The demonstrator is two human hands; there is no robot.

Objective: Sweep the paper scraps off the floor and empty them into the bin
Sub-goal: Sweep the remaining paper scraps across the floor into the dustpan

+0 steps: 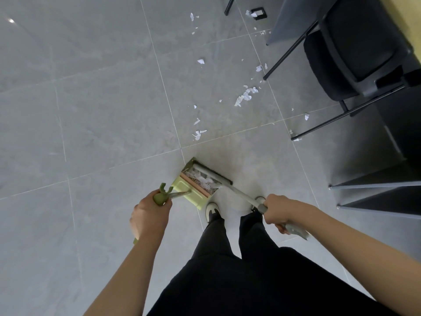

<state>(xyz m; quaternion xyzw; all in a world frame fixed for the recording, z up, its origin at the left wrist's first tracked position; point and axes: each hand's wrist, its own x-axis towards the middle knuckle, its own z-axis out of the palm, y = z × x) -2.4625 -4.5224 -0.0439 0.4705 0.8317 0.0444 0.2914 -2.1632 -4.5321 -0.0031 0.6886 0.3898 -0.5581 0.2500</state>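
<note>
Soft even daylight, glare spot on floor (11, 20) upper left; wide-angle edge distortion.

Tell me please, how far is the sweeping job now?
Done: some scraps already lie in the dustpan. In hand: the left hand grips the dustpan handle, the right hand grips the broom, whose head sits at the pan's mouth. Left: many scraps lie on the floor, some by the chair. No bin is in view, so emptying is not yet done.

You're standing on a glossy grey tile floor (102, 99) with pale grout lines, a light glare top left. Black chair (355, 53) on thin metal legs sits top right, dark panels (387, 190) below it.
</note>
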